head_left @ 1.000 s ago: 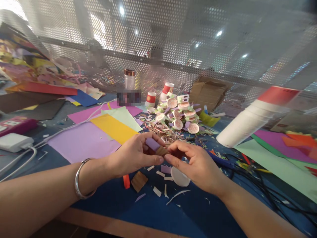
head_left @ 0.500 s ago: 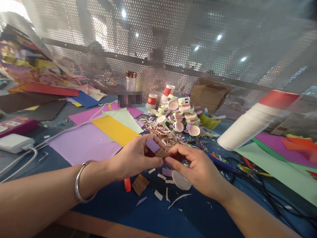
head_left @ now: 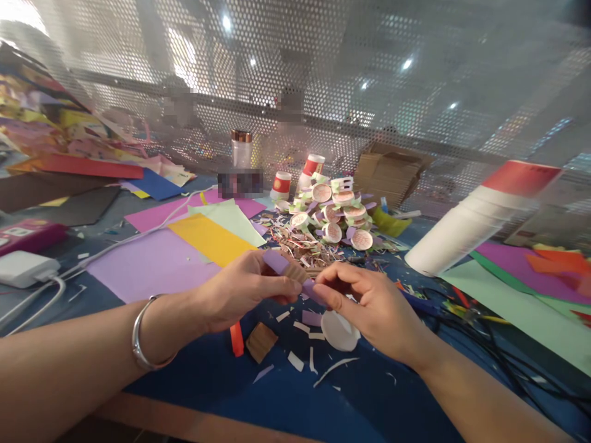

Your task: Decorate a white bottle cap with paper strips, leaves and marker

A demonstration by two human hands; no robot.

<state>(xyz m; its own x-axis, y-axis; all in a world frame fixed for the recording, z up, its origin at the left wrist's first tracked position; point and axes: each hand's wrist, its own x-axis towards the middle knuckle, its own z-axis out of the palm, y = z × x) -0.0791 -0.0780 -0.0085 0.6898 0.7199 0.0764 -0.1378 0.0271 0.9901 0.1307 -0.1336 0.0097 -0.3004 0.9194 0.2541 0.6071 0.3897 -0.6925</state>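
Note:
My left hand (head_left: pixel 244 289) and my right hand (head_left: pixel 369 307) meet over the blue table top (head_left: pixel 277 394), both pinched on one small craft piece (head_left: pixel 290 269) made of a lilac paper strip and a bit of brown corrugated card. The left thumb and fingers hold the card end, and the right fingertips grip the lilac end. A silver bangle (head_left: pixel 141 335) sits on my left wrist. Just below the hands lie a brown card scrap (head_left: pixel 261 341), an orange strip (head_left: pixel 236 339), a white round lid (head_left: pixel 340 331) and paper snippets.
A heap of round decorated paper pieces (head_left: pixel 335 215) lies behind the hands. Coloured sheets, lilac (head_left: pixel 152 261) and yellow (head_left: pixel 210 237), lie left. A stack of white cups (head_left: pixel 480 215) lies tipped at right above black cables (head_left: pixel 489 344). A white charger (head_left: pixel 25 267) sits far left. Perforated mesh (head_left: pixel 323 74) closes the back.
The hands have lifted slightly and turned the piece. The lilac strip now shows between the right fingertips, where the brown card showed before.

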